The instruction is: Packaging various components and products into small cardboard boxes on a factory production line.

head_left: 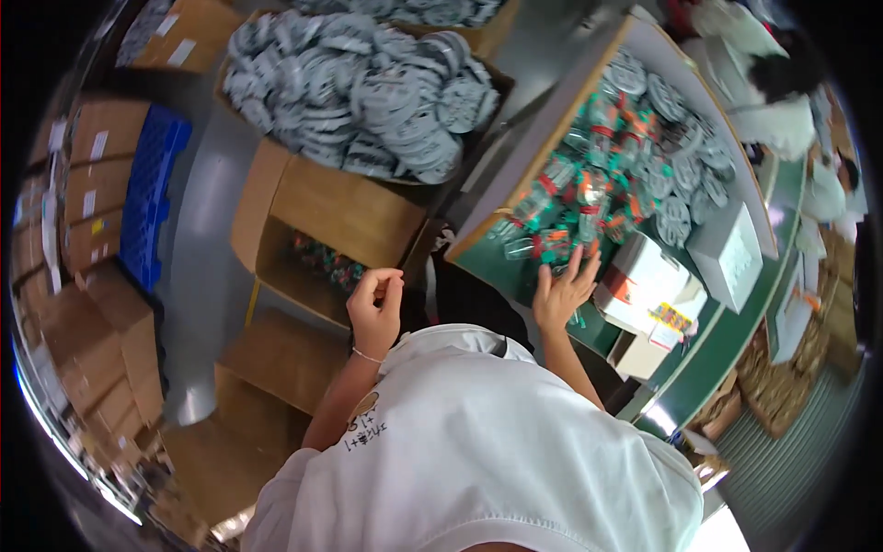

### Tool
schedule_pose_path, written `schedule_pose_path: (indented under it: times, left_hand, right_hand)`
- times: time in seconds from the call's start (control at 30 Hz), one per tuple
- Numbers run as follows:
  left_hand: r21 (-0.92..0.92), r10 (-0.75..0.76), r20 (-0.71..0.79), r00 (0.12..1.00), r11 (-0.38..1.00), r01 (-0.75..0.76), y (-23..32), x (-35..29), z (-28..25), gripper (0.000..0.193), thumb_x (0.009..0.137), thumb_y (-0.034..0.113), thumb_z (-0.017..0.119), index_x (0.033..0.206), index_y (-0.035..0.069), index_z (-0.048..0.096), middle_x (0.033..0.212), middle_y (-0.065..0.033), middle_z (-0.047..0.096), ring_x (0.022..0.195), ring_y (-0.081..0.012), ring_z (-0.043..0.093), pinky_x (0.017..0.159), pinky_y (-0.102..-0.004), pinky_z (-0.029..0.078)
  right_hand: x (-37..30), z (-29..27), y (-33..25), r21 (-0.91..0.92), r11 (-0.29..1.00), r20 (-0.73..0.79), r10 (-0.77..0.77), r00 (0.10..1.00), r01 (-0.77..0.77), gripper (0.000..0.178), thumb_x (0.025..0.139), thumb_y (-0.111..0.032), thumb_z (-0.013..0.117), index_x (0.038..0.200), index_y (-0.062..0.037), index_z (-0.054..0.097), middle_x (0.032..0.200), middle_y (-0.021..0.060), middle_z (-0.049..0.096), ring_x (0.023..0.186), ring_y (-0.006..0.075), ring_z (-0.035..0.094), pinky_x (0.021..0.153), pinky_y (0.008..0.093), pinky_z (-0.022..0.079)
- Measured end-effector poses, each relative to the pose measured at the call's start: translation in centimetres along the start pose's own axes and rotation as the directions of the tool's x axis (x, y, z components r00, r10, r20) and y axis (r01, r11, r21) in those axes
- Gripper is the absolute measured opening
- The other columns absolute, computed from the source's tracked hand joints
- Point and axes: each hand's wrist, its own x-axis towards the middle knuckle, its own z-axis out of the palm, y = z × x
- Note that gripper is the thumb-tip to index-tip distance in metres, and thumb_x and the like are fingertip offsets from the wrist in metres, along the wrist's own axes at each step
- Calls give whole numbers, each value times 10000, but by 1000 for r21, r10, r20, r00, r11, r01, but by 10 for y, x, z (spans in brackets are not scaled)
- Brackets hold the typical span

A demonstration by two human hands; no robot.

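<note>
- Left hand [375, 308]: curled narrow, thumb close to fingers; can't tell if anything's inside. Sits beside open carton [345, 202] with small multicoloured pieces [326, 262] in it.
- Right hand [563, 296]: fingers spread wide, at near edge of clear bottles [593, 189] with green/orange parts; contact unclear.
- Bottles: heaped on green bench [490, 268], grey discs [676, 221] behind-right.
- White box [635, 279]: just right of right hand.

Right hand [564, 294] near clear containers [591, 191]

Stacked cartons [94, 189] and a green worktable [499, 274] show a factory workshop.
</note>
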Motion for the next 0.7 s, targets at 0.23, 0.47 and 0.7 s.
schedule_pose_path:
  times: [0.23, 0.47, 0.7]
  left_hand:
    - [-286, -137, -311, 941, 957, 45, -50, -10, -47, 87, 933, 82, 630, 951, -3, 640, 824, -21, 670, 708, -50, 600, 641, -200, 480]
    - [-269, -406, -452, 794, 911, 312, -140, -94, -115, 81, 952, 80, 591, 964, 15, 639, 830, -24, 654, 717, -72, 593, 668, -207, 487]
    - [-478, -659, -503, 559, 751, 456, -320, -157, -128, 143, 892, 140, 647, 955, 12, 659, 810, -58, 690, 739, -125, 655, 683, -260, 512]
  right_hand:
    - [58, 5, -32, 189, 952, -289, -182, 940, 243, 695, 873, -297, 632, 1468, -76, 346, 1540, 265, 189, 1377, 427, 262, 1104, 511, 228]
    - [-10, -36, -91, 429, 759, -171, -465, 869, 491, 258, 840, -49, 633, 1067, 17, 530, 1028, 156, 524, 1004, 295, 516, 907, 370, 428]
    - [-166, 163, -206, 644, 609, 537, -791, 293, 463, 428, 827, -159, 666, 1208, -43, 509, 1238, 206, 511, 1156, 385, 517, 945, 479, 454]
